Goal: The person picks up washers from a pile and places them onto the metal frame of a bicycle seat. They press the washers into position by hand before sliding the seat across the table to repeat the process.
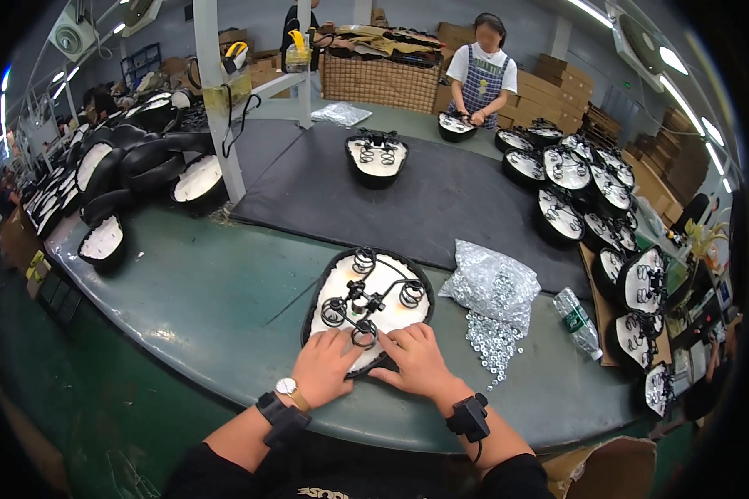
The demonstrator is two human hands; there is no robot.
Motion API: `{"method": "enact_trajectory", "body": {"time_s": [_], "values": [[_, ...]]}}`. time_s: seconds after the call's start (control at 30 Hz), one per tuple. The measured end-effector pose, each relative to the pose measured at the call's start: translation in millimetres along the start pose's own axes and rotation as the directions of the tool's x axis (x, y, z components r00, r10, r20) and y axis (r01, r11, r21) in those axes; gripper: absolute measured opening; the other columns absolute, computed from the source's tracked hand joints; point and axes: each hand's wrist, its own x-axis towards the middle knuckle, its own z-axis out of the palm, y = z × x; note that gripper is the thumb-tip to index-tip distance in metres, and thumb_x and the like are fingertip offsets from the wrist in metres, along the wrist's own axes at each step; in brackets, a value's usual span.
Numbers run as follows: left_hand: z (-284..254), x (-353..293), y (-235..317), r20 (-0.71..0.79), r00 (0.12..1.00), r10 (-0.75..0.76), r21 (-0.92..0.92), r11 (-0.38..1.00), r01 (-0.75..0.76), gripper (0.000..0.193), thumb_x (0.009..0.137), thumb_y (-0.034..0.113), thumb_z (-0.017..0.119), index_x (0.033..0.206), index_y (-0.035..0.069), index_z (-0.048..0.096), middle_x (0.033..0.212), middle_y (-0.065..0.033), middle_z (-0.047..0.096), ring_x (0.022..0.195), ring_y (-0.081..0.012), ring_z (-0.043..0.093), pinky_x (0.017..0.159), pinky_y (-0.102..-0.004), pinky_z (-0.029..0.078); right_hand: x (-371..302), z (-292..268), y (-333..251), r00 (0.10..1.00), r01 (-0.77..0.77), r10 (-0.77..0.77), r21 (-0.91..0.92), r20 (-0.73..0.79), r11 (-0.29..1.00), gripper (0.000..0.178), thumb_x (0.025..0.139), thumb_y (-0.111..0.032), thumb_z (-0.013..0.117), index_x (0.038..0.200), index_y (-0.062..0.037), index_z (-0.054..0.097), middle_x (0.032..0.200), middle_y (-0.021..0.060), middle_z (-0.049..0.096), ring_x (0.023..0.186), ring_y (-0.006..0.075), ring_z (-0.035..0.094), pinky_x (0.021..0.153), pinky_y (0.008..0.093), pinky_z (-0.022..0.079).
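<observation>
A bicycle saddle (pixel 384 281) lies upside down on the green table right in front of me, its white underside up and its black cover showing around the rim. Across it sits a black wire spring frame (pixel 358 293) with several coils and a clamp in the middle. My left hand (pixel 328 366) is closed over the saddle's near left edge, fingers beside the nearest coil (pixel 364 333). On the other side of that coil, my right hand (pixel 416 359) grips the near right edge, thumb low against the rim. The fingertips are partly hidden among the wires.
Loose nuts (pixel 493 343) spill from a clear plastic bag (pixel 493 279) at right, near a plastic bottle (pixel 577 323). Spring-fitted saddles (pixel 567 169) crowd the right side; others (pixel 198 179) pile up left by a white post (pixel 225 133). Across the table, a person (pixel 483 71) handles a saddle.
</observation>
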Motion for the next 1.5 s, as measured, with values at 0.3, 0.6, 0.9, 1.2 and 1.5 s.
{"method": "enact_trajectory", "body": {"time_s": [0.3, 0.6, 0.9, 1.2, 1.5], "values": [[19, -4, 34, -0.075, 0.962, -0.261, -0.086, 0.963, 0.255, 0.069, 0.078, 0.036, 0.079, 0.141, 0.015, 0.058, 0.132, -0.0158, 0.056, 0.127, -0.0340, 0.051, 0.115, -0.0600, 0.030, 3, 12, 16, 0.993, 0.104, -0.106, 0.039, 0.058, 0.994, 0.055, 0.075, -0.054, 0.081, 0.106, -0.0092, 0.074, 0.098, 0.0034, 0.062, 0.091, 0.0236, 0.057, 0.087, 0.0405, 0.041], [30, -4, 31, -0.175, 0.937, -0.303, -0.092, 0.952, 0.290, 0.073, 0.078, 0.049, 0.083, 0.136, 0.012, 0.061, 0.130, -0.0107, 0.058, 0.124, -0.0304, 0.052, 0.115, -0.0559, 0.031, 1, 20, 19, 0.995, 0.085, -0.079, 0.095, -0.065, 0.992, 0.057, 0.076, -0.052, 0.080, 0.114, -0.0101, 0.073, 0.105, 0.0023, 0.064, 0.094, 0.0229, 0.058, 0.087, 0.0400, 0.041], [18, 3, 25, -0.110, 0.957, -0.267, -0.092, 0.962, 0.258, 0.072, 0.073, 0.045, 0.087, 0.132, 0.012, 0.064, 0.127, -0.0140, 0.058, 0.115, -0.0337, 0.054, 0.101, -0.0474, 0.042, 0, 16, 17, 0.997, 0.078, -0.075, 0.135, -0.020, 0.988, 0.046, 0.075, -0.041, 0.082, 0.111, -0.0117, 0.074, 0.107, 0.0018, 0.064, 0.096, 0.0217, 0.059, 0.088, 0.0393, 0.041], [18, 2, 23, -0.138, 0.951, -0.277, -0.106, 0.959, 0.264, 0.072, 0.070, 0.043, 0.089, 0.130, 0.012, 0.066, 0.124, -0.0116, 0.060, 0.113, -0.0326, 0.056, 0.097, -0.0446, 0.046, -4, 21, 18, 0.995, 0.069, -0.056, 0.166, -0.082, 0.984, 0.047, 0.074, -0.039, 0.083, 0.111, -0.0108, 0.073, 0.100, 0.0021, 0.063, 0.094, 0.0223, 0.059, 0.087, 0.0389, 0.041], [27, -5, 17, -0.212, 0.941, -0.263, -0.165, 0.959, 0.231, 0.073, 0.072, 0.045, 0.088, 0.131, 0.009, 0.064, 0.125, -0.0118, 0.062, 0.117, -0.0319, 0.058, 0.106, -0.0488, 0.045, 21, 2, 21, 0.981, 0.138, -0.143, 0.052, 0.133, 0.989, 0.045, 0.079, -0.048, 0.078, 0.103, -0.0105, 0.074, 0.092, 0.0020, 0.056, 0.086, 0.0219, 0.055, 0.079, 0.0374, 0.042]]}}
